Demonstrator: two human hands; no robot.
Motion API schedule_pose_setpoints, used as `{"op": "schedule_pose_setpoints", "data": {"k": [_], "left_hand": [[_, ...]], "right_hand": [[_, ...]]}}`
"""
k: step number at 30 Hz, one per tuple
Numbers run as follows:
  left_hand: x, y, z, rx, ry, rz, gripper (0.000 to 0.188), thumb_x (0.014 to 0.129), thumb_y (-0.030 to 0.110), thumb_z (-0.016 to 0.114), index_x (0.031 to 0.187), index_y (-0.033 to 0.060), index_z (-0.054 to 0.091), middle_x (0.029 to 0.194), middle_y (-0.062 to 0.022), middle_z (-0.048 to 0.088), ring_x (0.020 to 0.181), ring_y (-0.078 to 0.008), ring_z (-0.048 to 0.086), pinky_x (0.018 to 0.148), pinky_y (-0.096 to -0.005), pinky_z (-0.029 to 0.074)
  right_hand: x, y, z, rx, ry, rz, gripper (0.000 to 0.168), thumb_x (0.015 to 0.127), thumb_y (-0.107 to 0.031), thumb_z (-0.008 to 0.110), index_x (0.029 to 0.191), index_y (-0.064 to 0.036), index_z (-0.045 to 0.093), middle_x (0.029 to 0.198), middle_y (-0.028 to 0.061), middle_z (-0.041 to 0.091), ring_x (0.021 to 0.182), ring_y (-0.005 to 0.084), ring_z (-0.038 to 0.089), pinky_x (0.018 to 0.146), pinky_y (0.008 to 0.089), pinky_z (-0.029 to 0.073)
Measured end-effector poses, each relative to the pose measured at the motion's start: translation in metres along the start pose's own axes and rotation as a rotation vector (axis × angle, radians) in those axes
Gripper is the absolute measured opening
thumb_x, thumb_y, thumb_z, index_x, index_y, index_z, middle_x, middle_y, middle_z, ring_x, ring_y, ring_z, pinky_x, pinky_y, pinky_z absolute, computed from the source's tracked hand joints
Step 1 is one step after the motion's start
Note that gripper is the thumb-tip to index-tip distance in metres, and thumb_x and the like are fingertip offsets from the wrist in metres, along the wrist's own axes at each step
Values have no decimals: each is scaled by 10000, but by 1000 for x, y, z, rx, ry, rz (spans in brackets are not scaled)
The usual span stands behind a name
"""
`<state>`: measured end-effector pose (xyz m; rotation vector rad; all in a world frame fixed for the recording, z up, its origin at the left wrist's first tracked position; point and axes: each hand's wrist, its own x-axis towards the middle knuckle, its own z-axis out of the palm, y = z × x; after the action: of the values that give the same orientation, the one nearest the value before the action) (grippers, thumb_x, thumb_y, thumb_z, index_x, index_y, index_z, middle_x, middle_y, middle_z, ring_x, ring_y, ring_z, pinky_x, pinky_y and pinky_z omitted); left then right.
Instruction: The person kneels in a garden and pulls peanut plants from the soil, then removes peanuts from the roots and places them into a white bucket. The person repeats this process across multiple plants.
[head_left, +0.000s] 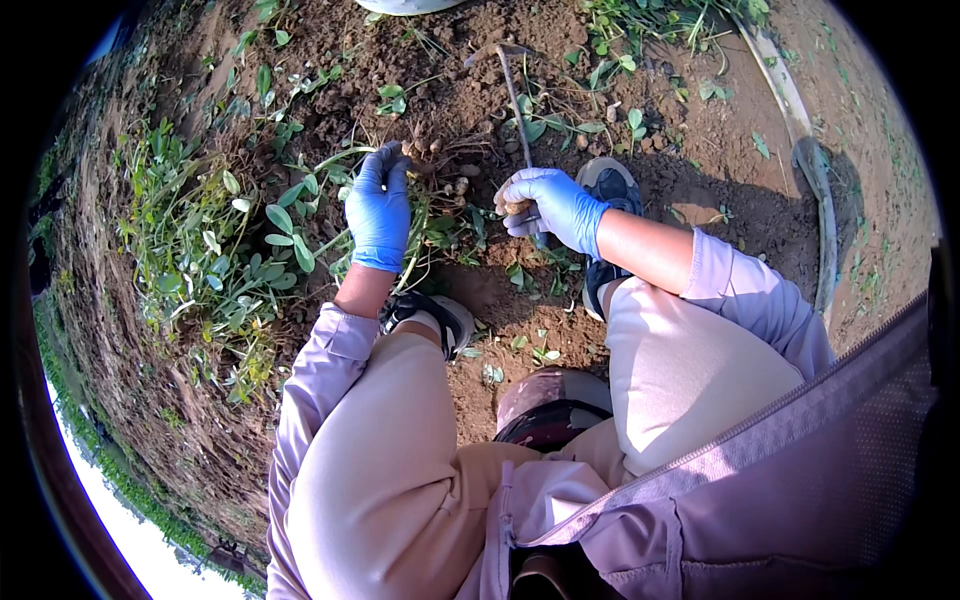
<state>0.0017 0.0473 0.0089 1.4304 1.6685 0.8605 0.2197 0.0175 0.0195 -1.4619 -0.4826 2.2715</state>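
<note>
My left hand, in a blue glove, grips an uprooted peanut plant near its root end. Several soil-coated peanut pods and thin roots show just beyond my fingertips. The plant's leafy stems trail back under and beside that hand. My right hand, also gloved in blue, has its fingers curled around a brown peanut pod. It is a short way right of the plant, above the soil. More pods lie among the roots between my hands.
A heap of peanut plants lies to the left. A thin-handled digging tool rests on the soil beyond my right hand. The rim of a white container shows at the top. A pale flattened hose runs along the right. My shoes flank the work spot.
</note>
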Motion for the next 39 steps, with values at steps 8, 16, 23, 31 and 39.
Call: {"op": "schedule_pose_setpoints", "data": {"k": [8, 16, 23, 31, 39], "left_hand": [[-2, -3, -7, -514, -107, -359, 270, 786, -76, 513, 1055, -60, 528, 1006, -134, 596, 906, -167, 590, 819, -225, 462], [-1, 3, -8, -428, -55, -489, 187, 803, 41, 575, 980, -17, 583, 863, -76, 635, 763, -98, 591, 672, -171, 458], [11, -27, -7, 15, -228, -159, 304, 712, 213, 702, 914, 9, 601, 812, -81, 626, 712, -135, 583, 656, -264, 471], [-10, -7, 5, 360, -190, 98, 336, 620, 115, 729, 910, 54, 571, 878, -97, 544, 769, -214, 562, 676, -317, 470], [-18, 0, 6, 646, -233, 319, 416, 645, 290, 717, 1006, 120, 600, 925, -97, 505, 838, -265, 518, 708, -353, 445]], "right_hand": [[0, 2, -4, 10, -4, 30, 173, 827, -193, 509, 869, -39, 576, 808, 61, 564, 721, 160, 561, 659, 284, 495], [1, 1, -6, -35, -8, 23, 171, 834, -169, 505, 871, -26, 590, 695, 28, 548, 606, 111, 535, 558, 240, 475], [2, 4, 0, -21, -13, 5, 167, 858, -111, 469, 944, -23, 583, 675, 21, 544, 559, 89, 518, 498, 203, 434], [11, 10, -4, -85, -12, -15, 163, 851, -88, 472, 956, -32, 583, 737, 41, 584, 604, 97, 552, 519, 219, 444], [18, 11, 1, -139, 9, -52, 175, 839, -52, 469, 970, -30, 582, 765, 45, 585, 641, 102, 559, 558, 217, 454]]}}
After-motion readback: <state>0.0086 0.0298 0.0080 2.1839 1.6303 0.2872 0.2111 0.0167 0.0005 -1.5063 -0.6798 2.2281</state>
